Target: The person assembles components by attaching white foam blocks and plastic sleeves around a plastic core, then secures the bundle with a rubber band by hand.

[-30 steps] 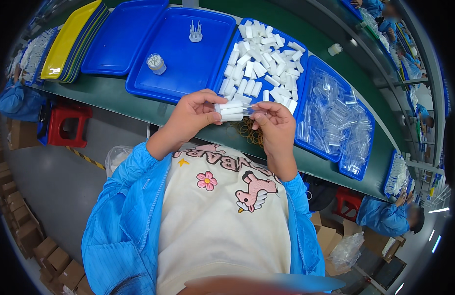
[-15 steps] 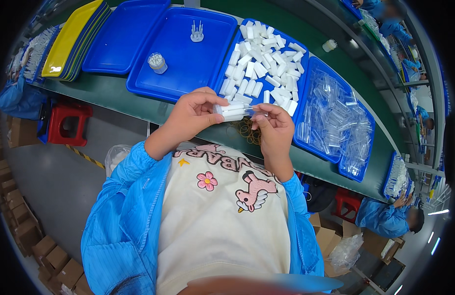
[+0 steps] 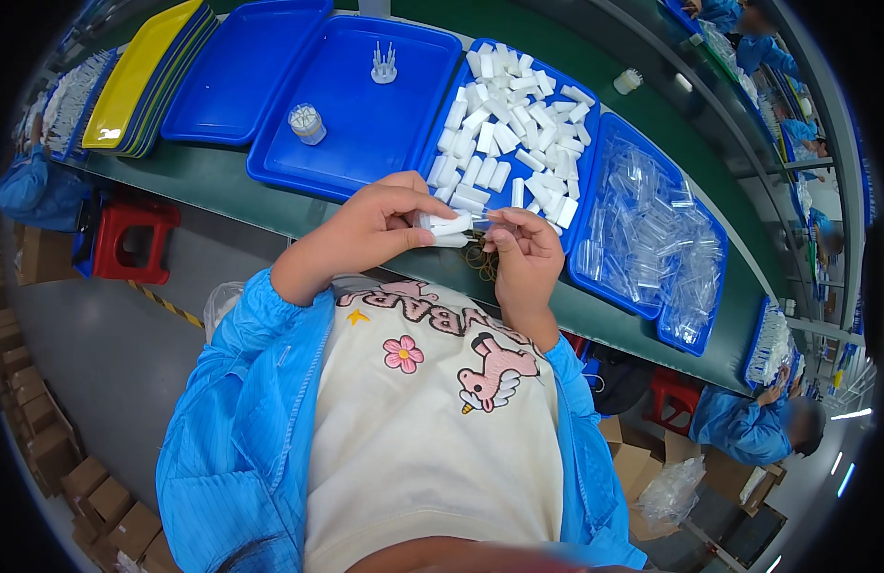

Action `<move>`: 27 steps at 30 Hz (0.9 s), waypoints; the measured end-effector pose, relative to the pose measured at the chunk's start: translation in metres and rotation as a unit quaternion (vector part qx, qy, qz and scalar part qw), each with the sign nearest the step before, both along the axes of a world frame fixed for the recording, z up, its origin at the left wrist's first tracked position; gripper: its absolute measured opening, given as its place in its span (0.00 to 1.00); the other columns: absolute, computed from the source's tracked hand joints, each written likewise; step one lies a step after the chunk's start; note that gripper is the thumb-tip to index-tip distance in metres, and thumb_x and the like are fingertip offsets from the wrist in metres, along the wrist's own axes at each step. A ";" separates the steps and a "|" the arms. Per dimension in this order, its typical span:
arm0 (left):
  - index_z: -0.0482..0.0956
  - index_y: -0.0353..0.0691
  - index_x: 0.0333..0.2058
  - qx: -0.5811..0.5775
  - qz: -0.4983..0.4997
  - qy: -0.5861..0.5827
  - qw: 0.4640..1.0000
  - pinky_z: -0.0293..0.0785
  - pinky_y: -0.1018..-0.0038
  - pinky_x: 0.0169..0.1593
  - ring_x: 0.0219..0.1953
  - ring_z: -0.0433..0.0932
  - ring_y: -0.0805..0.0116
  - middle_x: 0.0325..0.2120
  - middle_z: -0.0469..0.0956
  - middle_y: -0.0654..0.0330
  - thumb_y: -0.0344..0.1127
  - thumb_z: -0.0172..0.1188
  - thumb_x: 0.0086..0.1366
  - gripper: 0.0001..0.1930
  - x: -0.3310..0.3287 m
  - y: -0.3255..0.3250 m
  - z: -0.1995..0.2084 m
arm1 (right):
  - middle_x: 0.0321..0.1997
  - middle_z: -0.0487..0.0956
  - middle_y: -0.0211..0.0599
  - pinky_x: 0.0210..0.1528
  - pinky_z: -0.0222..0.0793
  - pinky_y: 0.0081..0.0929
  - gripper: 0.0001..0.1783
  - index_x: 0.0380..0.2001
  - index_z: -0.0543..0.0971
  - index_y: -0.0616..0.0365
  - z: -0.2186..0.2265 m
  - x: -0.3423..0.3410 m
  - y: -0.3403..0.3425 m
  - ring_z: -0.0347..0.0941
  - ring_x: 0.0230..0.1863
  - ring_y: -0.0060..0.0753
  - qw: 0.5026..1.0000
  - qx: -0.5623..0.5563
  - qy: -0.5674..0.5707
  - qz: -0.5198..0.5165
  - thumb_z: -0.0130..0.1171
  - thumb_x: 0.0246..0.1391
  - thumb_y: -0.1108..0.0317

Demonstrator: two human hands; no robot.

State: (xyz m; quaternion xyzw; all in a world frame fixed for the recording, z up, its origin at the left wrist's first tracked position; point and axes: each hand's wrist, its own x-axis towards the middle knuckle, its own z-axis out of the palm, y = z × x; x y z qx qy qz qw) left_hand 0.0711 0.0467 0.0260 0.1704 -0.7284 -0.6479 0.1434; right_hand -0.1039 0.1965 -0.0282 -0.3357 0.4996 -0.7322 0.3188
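Note:
My left hand [image 3: 383, 222] is closed around a small bundle of white blocks [image 3: 448, 229] with clear plastic about it. From the other end, my right hand [image 3: 528, 250] pinches a clear plastic piece [image 3: 483, 222] with thumb and forefinger. How the clear piece joins the bundle is too small to tell. Just beyond my hands, a blue tray [image 3: 518, 194] carries many loose white blocks [image 3: 499, 134]. Tan rubber bands [image 3: 480, 263] lie on the green table beneath the right hand.
A blue tray [image 3: 356, 143] at the left holds a round bundle [image 3: 306, 124] and a white pronged holder [image 3: 383, 63]. Clear tubes [image 3: 642, 220] fill trays at the right. Stacked yellow trays [image 3: 136, 81] stand far left. A white round bundle [image 3: 628, 81] sits on the green belt.
Both hands have come slightly closer to each other, and the held bundle is tilted a little differently. The round bundle on the belt has shifted left.

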 end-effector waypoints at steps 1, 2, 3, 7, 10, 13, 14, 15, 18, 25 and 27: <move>0.81 0.35 0.45 0.013 -0.009 -0.006 1.000 0.71 0.82 0.41 0.39 0.69 0.76 0.36 0.66 0.63 0.16 0.58 0.52 0.20 0.000 -0.002 0.001 | 0.46 0.79 0.46 0.36 0.74 0.18 0.13 0.44 0.75 0.65 0.000 -0.001 0.000 0.75 0.36 0.22 1.000 0.000 -0.001 0.000 0.60 0.55 0.82; 0.82 0.35 0.45 0.027 -0.019 -0.012 0.999 0.71 0.82 0.42 0.39 0.69 0.75 0.36 0.66 0.63 0.15 0.57 0.52 0.20 0.000 -0.003 0.001 | 0.46 0.79 0.46 0.36 0.74 0.18 0.13 0.44 0.75 0.66 0.001 -0.003 -0.001 0.76 0.36 0.23 1.000 0.006 -0.019 0.020 0.60 0.54 0.82; 0.82 0.35 0.45 0.027 -0.018 -0.010 0.999 0.71 0.82 0.42 0.39 0.69 0.75 0.36 0.66 0.63 0.15 0.57 0.52 0.20 0.002 -0.004 0.000 | 0.46 0.78 0.45 0.36 0.74 0.17 0.13 0.43 0.75 0.66 0.001 -0.004 -0.001 0.76 0.37 0.23 0.999 0.012 -0.032 0.042 0.61 0.53 0.82; 0.82 0.34 0.44 0.049 -0.015 0.022 0.998 0.71 0.80 0.44 0.40 0.69 0.74 0.36 0.66 0.62 0.15 0.56 0.52 0.20 0.004 -0.003 -0.005 | 0.45 0.76 0.42 0.39 0.73 0.18 0.13 0.41 0.76 0.66 -0.004 -0.015 -0.004 0.74 0.40 0.25 0.995 -0.025 -0.020 0.096 0.63 0.50 0.83; 0.82 0.33 0.44 0.060 -0.008 0.027 0.998 0.71 0.80 0.44 0.40 0.69 0.74 0.36 0.66 0.62 0.15 0.56 0.52 0.20 0.004 -0.001 -0.006 | 0.44 0.73 0.39 0.42 0.70 0.20 0.14 0.39 0.77 0.65 -0.008 -0.018 -0.005 0.72 0.43 0.26 0.995 -0.049 0.026 0.083 0.65 0.48 0.83; 0.81 0.33 0.44 0.072 -0.005 0.034 0.997 0.71 0.80 0.45 0.40 0.69 0.74 0.36 0.66 0.62 0.15 0.56 0.53 0.19 0.003 0.000 -0.006 | 0.43 0.71 0.36 0.44 0.68 0.21 0.14 0.38 0.77 0.65 -0.008 -0.014 -0.005 0.69 0.43 0.25 0.995 -0.046 0.021 0.081 0.66 0.47 0.82; 0.81 0.32 0.44 0.077 -0.007 0.035 0.996 0.71 0.80 0.45 0.40 0.69 0.74 0.36 0.66 0.62 0.15 0.57 0.53 0.19 0.003 0.000 -0.006 | 0.43 0.71 0.36 0.43 0.68 0.20 0.14 0.38 0.77 0.65 -0.006 -0.013 -0.005 0.69 0.42 0.24 0.994 -0.043 0.035 0.091 0.66 0.47 0.82; 0.81 0.32 0.44 0.077 -0.006 0.035 0.996 0.71 0.80 0.45 0.40 0.69 0.74 0.36 0.66 0.62 0.15 0.57 0.53 0.19 0.002 0.000 -0.006 | 0.43 0.71 0.36 0.42 0.67 0.20 0.14 0.38 0.77 0.64 -0.005 -0.011 -0.006 0.68 0.41 0.23 0.993 -0.040 0.049 0.101 0.66 0.47 0.82; 0.82 0.32 0.43 0.079 -0.003 0.047 0.996 0.72 0.81 0.44 0.40 0.70 0.74 0.37 0.66 0.62 0.15 0.57 0.54 0.17 0.002 0.001 -0.012 | 0.43 0.70 0.35 0.42 0.67 0.19 0.14 0.39 0.77 0.64 0.001 -0.008 -0.009 0.68 0.40 0.23 0.994 -0.060 0.049 0.078 0.67 0.47 0.81; 0.82 0.33 0.34 0.074 0.046 0.053 0.995 0.75 0.83 0.40 0.40 0.74 0.75 0.35 0.69 0.61 0.16 0.59 0.53 0.10 -0.001 0.006 -0.021 | 0.44 0.70 0.36 0.43 0.69 0.20 0.15 0.40 0.75 0.63 0.001 -0.004 -0.006 0.69 0.40 0.23 0.993 -0.059 0.042 0.096 0.66 0.49 0.82; 0.82 0.33 0.33 0.084 0.052 0.058 0.993 0.74 0.83 0.39 0.40 0.74 0.75 0.35 0.70 0.61 0.16 0.59 0.53 0.09 -0.002 0.008 -0.023 | 0.45 0.70 0.38 0.48 0.71 0.23 0.13 0.39 0.75 0.64 0.005 -0.002 -0.005 0.72 0.44 0.26 0.993 -0.060 0.035 0.094 0.64 0.50 0.82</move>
